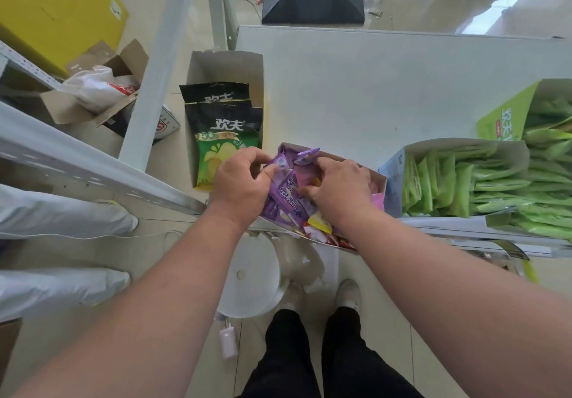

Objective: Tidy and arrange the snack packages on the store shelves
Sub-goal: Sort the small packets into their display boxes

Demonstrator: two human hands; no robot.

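Two hands (240, 182) (339, 189), crinkly purple packets (286, 195).

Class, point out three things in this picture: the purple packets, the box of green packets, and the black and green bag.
purple packets (286, 195), head view, on one wrapper's printed face
box of green packets (391, 178), head view, on its outer side wall
black and green bag (227, 133), head view, on its front

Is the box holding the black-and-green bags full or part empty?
Part empty: the black-and-green bags fill only the box's near end; its far end is bare.
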